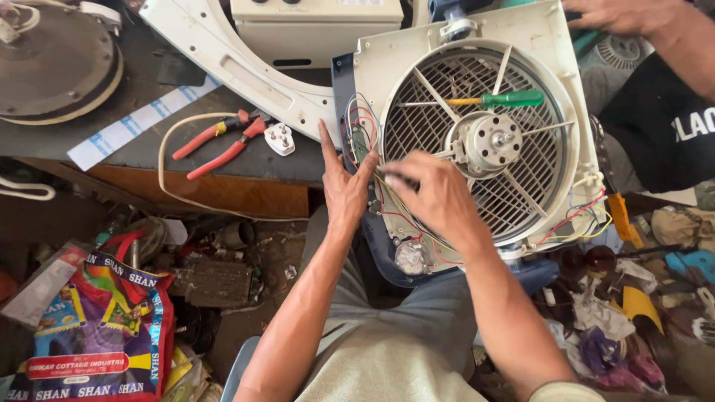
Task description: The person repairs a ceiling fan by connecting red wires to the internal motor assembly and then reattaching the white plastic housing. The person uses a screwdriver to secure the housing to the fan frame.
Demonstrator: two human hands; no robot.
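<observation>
A white fan housing (536,30) with a round grille (417,126) and a bare motor (493,138) at its centre lies tilted on my lap. My left hand (344,186) presses flat against the housing's left edge, beside a bundle of coloured wires (360,119). My right hand (438,195) is over the lower left of the grille, fingers pinched on thin wires there. A green-handled screwdriver (508,98) rests on the grille above the motor.
Red-handled pliers (223,141) and a white plug (280,138) with its cord lie on the dark bench at left. Another person's arm (640,22) reaches in at top right. A colourful bag (104,327) and scattered clutter cover the floor.
</observation>
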